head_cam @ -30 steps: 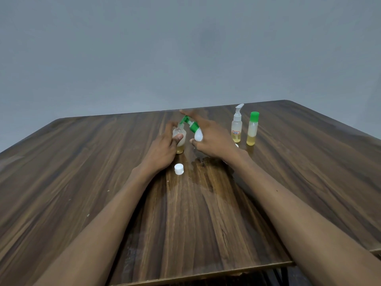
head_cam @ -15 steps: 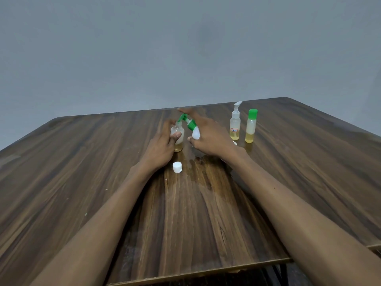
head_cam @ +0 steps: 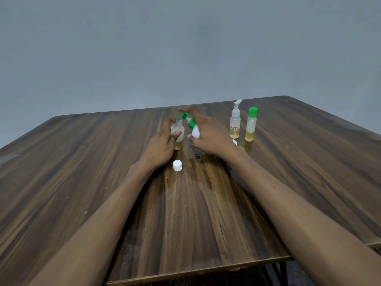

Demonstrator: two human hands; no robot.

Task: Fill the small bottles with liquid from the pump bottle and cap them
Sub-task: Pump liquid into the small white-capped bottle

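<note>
Nearest the camera, two bare forearms reach from 6 o'clock over the dark, streaky wood-grain table (head_cam: pixel 82 182), whose glossy top carries a wet-looking sheen in the middle. Just beyond, at the centre, a small round white cap (head_cam: pixel 177 165) with a ribbed side lies loose on the wood, close beside the left wrist. Past it, the left hand (head_cam: pixel 162 144) wraps its grip around a small clear plastic bottle (head_cam: pixel 178 139), upright on the table, with yellowish liquid low in it and its mouth uncapped. At 3 o'clock of that, the right hand (head_cam: pixel 208 135) grips the white pump bottle (head_cam: pixel 192 126) with the green collar and pump head, tilted so the green nozzle meets the small bottle's mouth; the forefinger lies along the top of the pump. Farther out, toward 2 o'clock, stand a frosted spray bottle (head_cam: pixel 235 124) with a white nozzle and a small label, and just beside it a slim frosted bottle (head_cam: pixel 251 125) with a green cap, both holding yellow liquid at the bottom. Against the frame half a second ago, hands and bottles keep the same pose; nothing on the table has shifted.
</note>
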